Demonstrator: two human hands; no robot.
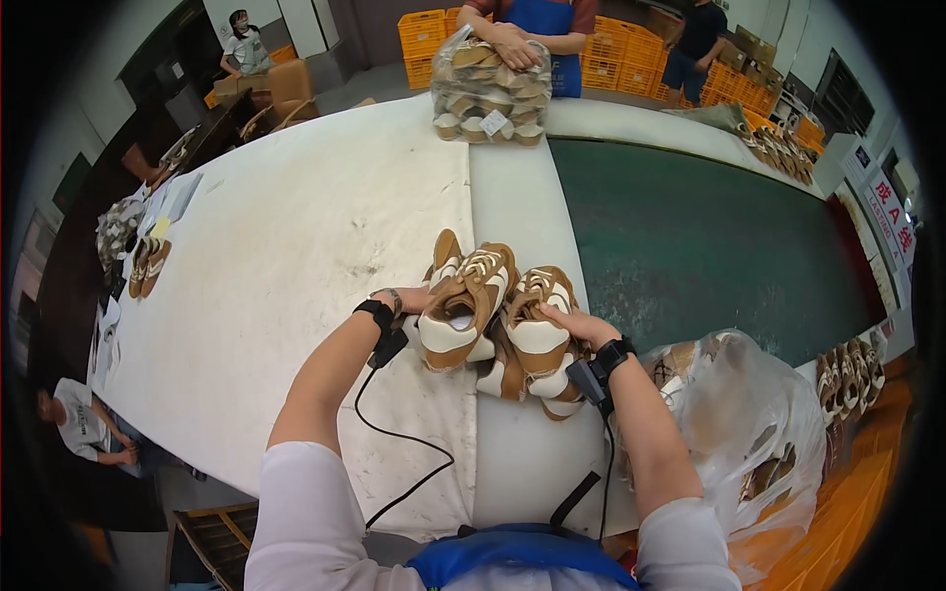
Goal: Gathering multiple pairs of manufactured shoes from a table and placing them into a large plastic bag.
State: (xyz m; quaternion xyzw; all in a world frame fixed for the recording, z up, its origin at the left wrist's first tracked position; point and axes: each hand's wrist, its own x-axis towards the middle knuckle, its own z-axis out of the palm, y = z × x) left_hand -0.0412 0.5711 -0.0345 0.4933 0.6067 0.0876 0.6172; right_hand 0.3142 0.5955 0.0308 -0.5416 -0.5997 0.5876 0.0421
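A cluster of several brown-and-white lace-up sneakers [463, 295] is bunched in front of me, heels toward me. My left hand [416, 298] grips the cluster's left side, its fingers mostly hidden by the shoes. On the other side, my right hand [583, 324] is closed on the right upper sneaker [540, 330], thumb at its collar and the other fingers out of sight. More shoes show beneath the upper ones. Both my wrists carry black straps with small boxes and cables.
A white table [296, 246] adjoins a dark green belt [690, 236]. Across it, a person's hands [514, 47] rest on a clear bag of shoes [490, 98]. An open plastic bag [739, 424] lies at my right. One pair of shoes [149, 266] stands far left; orange crates [631, 59] line the back.
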